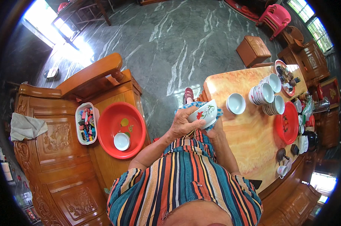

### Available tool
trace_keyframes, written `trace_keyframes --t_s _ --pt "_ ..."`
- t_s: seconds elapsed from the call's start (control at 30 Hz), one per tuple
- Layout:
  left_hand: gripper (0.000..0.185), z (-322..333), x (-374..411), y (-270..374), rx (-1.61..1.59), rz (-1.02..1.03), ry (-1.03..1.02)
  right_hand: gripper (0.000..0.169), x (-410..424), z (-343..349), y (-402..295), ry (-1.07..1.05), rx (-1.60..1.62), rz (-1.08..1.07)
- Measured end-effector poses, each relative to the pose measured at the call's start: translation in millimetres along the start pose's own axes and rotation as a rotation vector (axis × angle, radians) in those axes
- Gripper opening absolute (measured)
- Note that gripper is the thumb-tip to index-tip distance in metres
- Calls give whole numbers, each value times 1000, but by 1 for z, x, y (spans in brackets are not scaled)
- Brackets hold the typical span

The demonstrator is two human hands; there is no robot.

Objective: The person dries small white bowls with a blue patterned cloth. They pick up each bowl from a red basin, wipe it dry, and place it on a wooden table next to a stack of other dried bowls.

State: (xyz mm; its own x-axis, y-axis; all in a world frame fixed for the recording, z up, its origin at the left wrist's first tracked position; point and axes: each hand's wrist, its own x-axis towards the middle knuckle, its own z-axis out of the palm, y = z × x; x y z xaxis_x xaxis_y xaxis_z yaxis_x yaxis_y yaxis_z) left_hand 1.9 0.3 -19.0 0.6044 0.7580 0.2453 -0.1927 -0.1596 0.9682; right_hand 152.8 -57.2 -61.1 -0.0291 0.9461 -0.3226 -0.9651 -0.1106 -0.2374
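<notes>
In front of my lap I hold a white bowl (203,114) with a red flower and green leaves painted on its side. The bowl is tilted, its mouth facing up and away. My left hand (181,121) grips its near side, thumb along the foot. A blue and white cloth (197,104) is bunched behind and around the bowl. From the right, my right hand (215,130) holds the cloth against it, fingers mostly hidden. To the right, another white bowl (236,103) stands on the marble-patterned table (243,147). Stacked bowls (262,94) stand farther along.
At left, a red plastic basin (104,138) containing a small white bowl (121,141) sits on the wooden bench (102,166). Beside it is a white basket (79,135) of toy pieces. A red tray (293,124), a cup (282,170) and an oval tray (279,64) occupy the table's far side.
</notes>
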Motion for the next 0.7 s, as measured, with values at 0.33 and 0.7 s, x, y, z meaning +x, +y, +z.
trace_keyframes --t_s 0.33,0.7 --pt "29 8 4 -11 374 277 -35 40 0 6 -10 52 -284 -208" --pt "12 7 2 -34 454 108 -49 56 -5 7 11 107 -1429 -784"
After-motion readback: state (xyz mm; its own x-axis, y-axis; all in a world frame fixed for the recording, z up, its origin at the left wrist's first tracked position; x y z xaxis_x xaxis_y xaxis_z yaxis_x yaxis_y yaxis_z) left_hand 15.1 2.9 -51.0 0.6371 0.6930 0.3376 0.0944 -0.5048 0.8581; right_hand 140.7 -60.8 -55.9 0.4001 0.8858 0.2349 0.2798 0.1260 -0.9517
